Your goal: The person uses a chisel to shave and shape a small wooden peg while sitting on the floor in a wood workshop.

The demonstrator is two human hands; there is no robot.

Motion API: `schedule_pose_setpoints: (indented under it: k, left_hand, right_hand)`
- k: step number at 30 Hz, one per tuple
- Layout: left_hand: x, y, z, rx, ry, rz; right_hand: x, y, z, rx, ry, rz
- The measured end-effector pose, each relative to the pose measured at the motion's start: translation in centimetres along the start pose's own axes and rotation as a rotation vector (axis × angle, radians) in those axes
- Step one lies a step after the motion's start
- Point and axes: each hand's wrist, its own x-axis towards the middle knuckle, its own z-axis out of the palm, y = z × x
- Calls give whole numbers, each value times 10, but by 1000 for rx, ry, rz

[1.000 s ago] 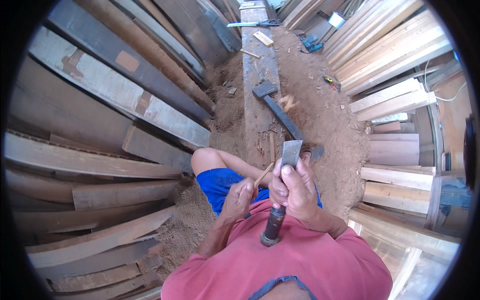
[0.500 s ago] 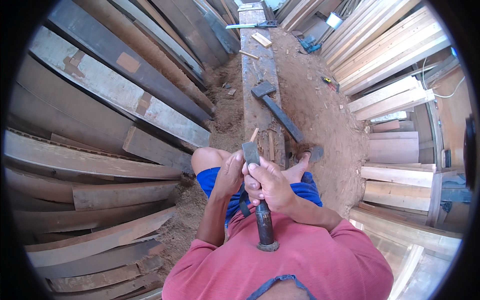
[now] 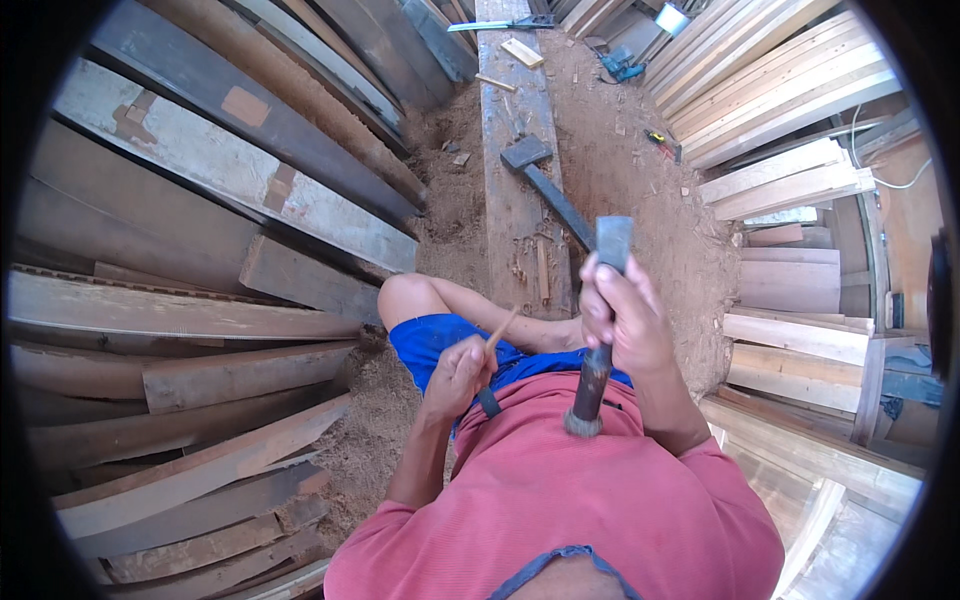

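Observation:
My right hand (image 3: 622, 315) grips a broad steel chisel (image 3: 602, 310) by its shaft, blade up and frayed dark handle end down against my red shirt. My left hand (image 3: 458, 368) is closed on a thin wooden pencil (image 3: 500, 328) that points up and to the right. Both hands hover over my lap, above blue shorts and a bare knee (image 3: 405, 293). In front of me lies a long weathered timber beam (image 3: 510, 150) with a chopped notch near my knees. A heavy hammer (image 3: 545, 180) rests on the beam, its handle partly hidden behind the chisel.
Stacked old planks (image 3: 200, 200) fill the left side; pale sawn boards (image 3: 790, 120) lean on the right. Sawdust-covered dirt ground (image 3: 650, 210) surrounds the beam. A handsaw (image 3: 500, 24) and a small wood block (image 3: 522, 52) lie at the beam's far end.
My right hand has swung the chisel from the middle back to the right and raised its blade. My left hand dropped lower and left, pencil still in it.

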Motion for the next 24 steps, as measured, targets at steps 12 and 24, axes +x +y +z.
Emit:
schedule_pose_setpoints:
  k: [12,24]
  left_hand:
    - [55,18,31,-75,-8,140]
    - [55,13,29,-210,-180,-106]
  right_hand:
    - [31,24,-13,-525,107,-182]
    - [40,19,-22,-568,44,-172]
